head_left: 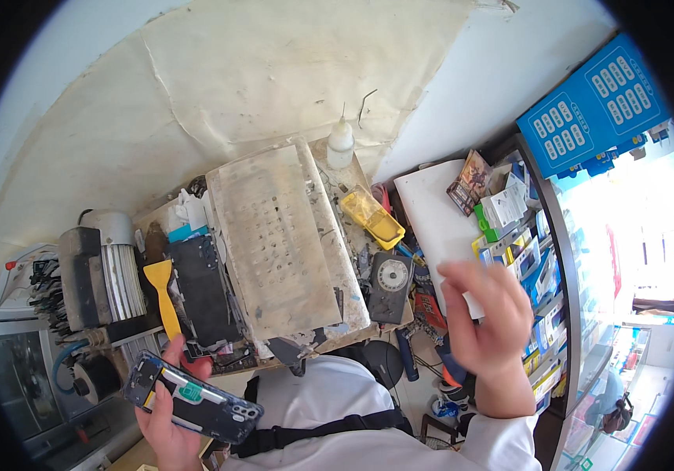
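My left hand [171, 434] is closed around a dark smartphone [223, 410], its back side up and its camera lenses at the right end. The back cover seems to be off, since dark inner parts and a green label show. Just beyond the fingers lies a yellow plastic scraper [166, 302]. My right hand [494, 318] is raised in the air to the right, apart from the phone. Motion smears its bent fingers, so whether they hold anything is not visible.
A stained heating plate [270, 243] takes up the workbench's middle. To its right are a dropper bottle [341, 145], a yellow plastic case [372, 218] and a grey dial box [390, 286]. A motor-like machine [105, 275] stands left. Packed boxes [537, 275] fill a right-hand shelf.
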A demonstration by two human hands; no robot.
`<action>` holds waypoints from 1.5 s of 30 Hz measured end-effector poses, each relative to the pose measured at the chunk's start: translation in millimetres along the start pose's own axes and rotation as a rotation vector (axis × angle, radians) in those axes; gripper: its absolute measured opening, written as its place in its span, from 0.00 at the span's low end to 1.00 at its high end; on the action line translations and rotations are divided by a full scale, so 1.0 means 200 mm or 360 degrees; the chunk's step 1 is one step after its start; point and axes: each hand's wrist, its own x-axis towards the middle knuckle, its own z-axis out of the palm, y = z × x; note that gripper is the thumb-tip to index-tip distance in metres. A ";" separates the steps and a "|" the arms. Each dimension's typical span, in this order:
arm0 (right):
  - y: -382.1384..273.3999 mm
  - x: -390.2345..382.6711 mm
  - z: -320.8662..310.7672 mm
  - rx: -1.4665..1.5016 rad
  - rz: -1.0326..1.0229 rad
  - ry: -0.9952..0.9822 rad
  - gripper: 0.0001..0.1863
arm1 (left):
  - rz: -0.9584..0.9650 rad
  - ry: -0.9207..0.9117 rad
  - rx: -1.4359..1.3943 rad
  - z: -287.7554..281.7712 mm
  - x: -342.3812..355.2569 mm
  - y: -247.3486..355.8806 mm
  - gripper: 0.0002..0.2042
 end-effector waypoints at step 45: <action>0.35 0.31 0.43 -0.0301 0.0370 -0.1017 0.25 | -0.0185 -0.0208 0.0299 0.63 0.50 0.28 0.18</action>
